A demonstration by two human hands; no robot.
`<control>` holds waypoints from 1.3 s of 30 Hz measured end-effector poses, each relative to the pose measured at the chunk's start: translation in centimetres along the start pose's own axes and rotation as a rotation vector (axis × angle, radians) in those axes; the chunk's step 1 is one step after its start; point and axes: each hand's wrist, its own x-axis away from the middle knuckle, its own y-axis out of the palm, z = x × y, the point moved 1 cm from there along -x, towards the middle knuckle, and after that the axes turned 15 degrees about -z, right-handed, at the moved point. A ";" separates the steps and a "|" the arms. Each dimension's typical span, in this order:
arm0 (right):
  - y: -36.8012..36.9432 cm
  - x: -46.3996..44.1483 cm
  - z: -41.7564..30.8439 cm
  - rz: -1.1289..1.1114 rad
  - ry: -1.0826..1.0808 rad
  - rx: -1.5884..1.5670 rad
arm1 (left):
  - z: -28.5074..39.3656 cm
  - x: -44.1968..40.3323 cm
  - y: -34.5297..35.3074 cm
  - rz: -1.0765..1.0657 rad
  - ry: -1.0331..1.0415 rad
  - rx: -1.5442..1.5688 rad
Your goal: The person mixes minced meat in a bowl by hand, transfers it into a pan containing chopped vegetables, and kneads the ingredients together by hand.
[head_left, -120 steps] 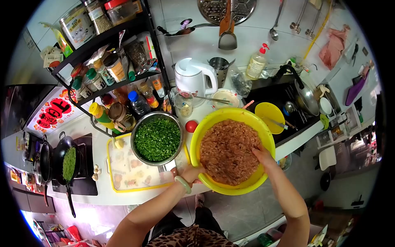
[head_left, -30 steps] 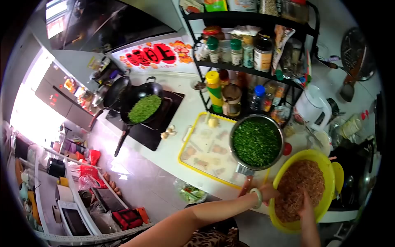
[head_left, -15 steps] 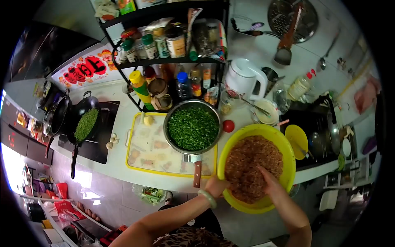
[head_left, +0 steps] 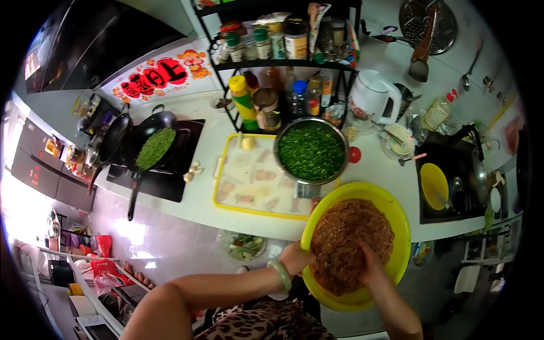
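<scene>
A yellow basin (head_left: 401,218) holds a large mass of brown minced meat (head_left: 345,226) and overlaps the counter's front edge. My left hand (head_left: 296,258), with a pale green bangle at the wrist, is closed on the basin's left rim. My right hand (head_left: 371,266) is pushed into the right side of the minced meat; its fingers are mostly buried, so their grip is hidden. Behind the basin stands a steel bowl (head_left: 344,164) of chopped greens (head_left: 311,150). A cleaver (head_left: 306,191) lies at that bowl's near side, its handle partly covered by the basin.
A yellow-edged cutting board (head_left: 249,181) lies left of the basin. Further left, a wok (head_left: 164,120) with chopped greens rests on the stove. Behind are a spice rack (head_left: 283,65), a white kettle (head_left: 371,93) and a tomato (head_left: 355,154). The sink (head_left: 453,212) is at right.
The view has shifted, so the counter items sit further right and higher. The basin now covers part of the cleaver's handle. My left hand stays on the rim, my right hand in the meat.
</scene>
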 end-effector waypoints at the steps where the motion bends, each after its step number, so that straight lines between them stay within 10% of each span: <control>1: 0.9 -0.1 1.1 -0.009 -0.003 -0.005 | 0.2 0.7 -1.1 -0.034 -0.035 -0.081; 14: 19.9 -5.3 16.3 -0.391 -0.615 0.285 | 2.9 12.7 -17.3 0.070 -0.106 -0.632; 16: 22.4 -10.9 16.8 -0.291 -0.273 -0.176 | 2.1 11.4 -22.5 0.136 -0.149 -0.813; 23: 28.0 -23.9 20.8 -0.190 -0.290 -0.199 | 6.7 12.7 -35.9 0.282 0.105 -1.156; 39: 36.4 -30.1 13.8 -0.221 -0.029 0.119 | 7.0 8.0 -47.0 0.335 0.259 -0.639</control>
